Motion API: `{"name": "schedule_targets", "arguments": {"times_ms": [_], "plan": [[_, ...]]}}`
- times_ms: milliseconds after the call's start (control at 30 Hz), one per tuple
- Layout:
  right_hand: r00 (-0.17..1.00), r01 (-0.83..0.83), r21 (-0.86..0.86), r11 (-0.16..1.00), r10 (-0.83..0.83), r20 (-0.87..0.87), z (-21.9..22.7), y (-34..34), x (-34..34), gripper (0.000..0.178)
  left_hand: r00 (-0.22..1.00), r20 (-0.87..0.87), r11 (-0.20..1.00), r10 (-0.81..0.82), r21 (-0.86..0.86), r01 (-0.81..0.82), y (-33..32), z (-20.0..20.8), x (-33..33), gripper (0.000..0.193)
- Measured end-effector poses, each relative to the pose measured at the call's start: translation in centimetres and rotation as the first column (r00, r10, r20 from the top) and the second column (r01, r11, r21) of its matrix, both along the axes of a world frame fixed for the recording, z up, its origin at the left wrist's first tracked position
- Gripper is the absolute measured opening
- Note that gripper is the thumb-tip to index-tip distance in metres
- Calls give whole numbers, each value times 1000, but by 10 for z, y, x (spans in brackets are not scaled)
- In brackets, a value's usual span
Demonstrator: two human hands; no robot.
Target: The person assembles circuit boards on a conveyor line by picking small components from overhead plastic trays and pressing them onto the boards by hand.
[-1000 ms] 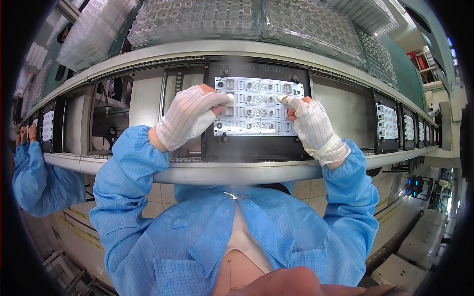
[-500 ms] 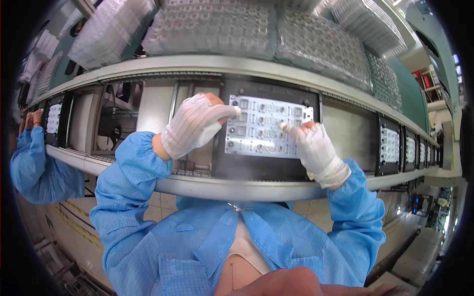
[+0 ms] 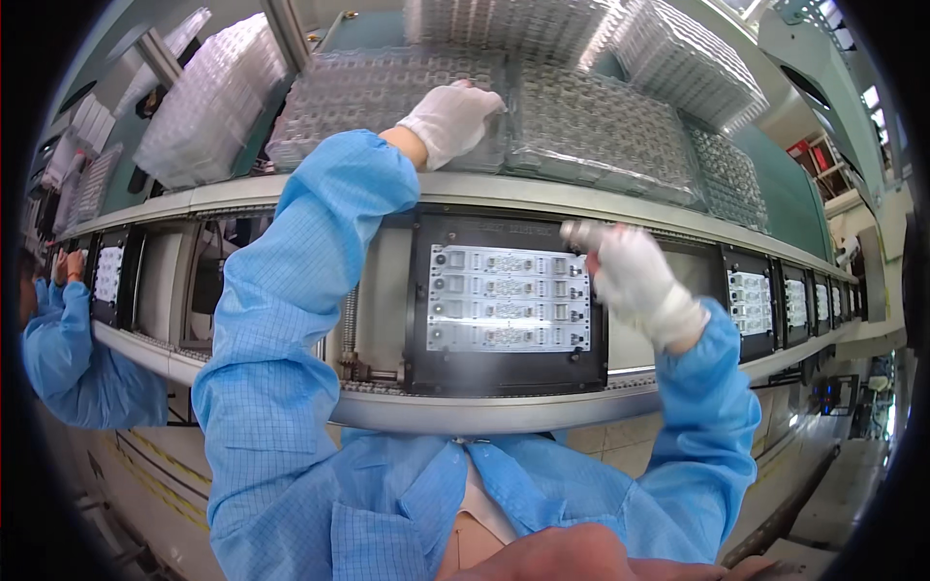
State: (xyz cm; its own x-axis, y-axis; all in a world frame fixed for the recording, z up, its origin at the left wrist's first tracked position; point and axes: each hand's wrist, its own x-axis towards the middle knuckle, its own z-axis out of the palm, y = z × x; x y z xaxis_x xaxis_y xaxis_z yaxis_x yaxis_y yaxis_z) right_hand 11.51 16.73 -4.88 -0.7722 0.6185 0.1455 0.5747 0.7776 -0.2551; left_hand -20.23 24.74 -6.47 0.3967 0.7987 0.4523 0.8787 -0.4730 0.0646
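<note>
A white panel of circuit boards (image 3: pixel 509 299) lies in a black carrier plate (image 3: pixel 504 380) on the conveyor in front of me. My left hand (image 3: pixel 450 121), in a white glove with bare fingertips showing, reaches past the rail over a clear plastic tray (image 3: pixel 358 102). Its fingers are bent together at the tray's right part; whatever they pinch is hidden. Above the carrier's right edge hovers my right hand (image 3: pixel 630 276), also gloved, apart from the panel. Motion smears its fingers, which point left, so their grip is unclear.
Stacks of clear trays (image 3: pixel 601 136) stand beyond the conveyor's far rail (image 3: pixel 601 203). More black carriers with white panels (image 3: pixel 751 302) sit along the line to the right. At the left, another person in a blue sleeve (image 3: pixel 73 324) works beside a further carrier (image 3: pixel 116 271).
My left hand has gone from the panel's left edge up to the clear trays. My right hand has lifted off the panel toward its upper right. The view has shifted slightly.
</note>
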Motion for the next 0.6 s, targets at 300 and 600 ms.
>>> {"name": "schedule_targets", "arguments": {"times_ms": [300,600], "plan": [[957,238,304,923,-169,-235,-4,153,-58,49,967,251,997,-54,68,38,-54,20,-10,30],[928,294,395,870,-359,100,9,195,-120,56,934,354,967,-54,-213,137,-211,17,4,27]]}}
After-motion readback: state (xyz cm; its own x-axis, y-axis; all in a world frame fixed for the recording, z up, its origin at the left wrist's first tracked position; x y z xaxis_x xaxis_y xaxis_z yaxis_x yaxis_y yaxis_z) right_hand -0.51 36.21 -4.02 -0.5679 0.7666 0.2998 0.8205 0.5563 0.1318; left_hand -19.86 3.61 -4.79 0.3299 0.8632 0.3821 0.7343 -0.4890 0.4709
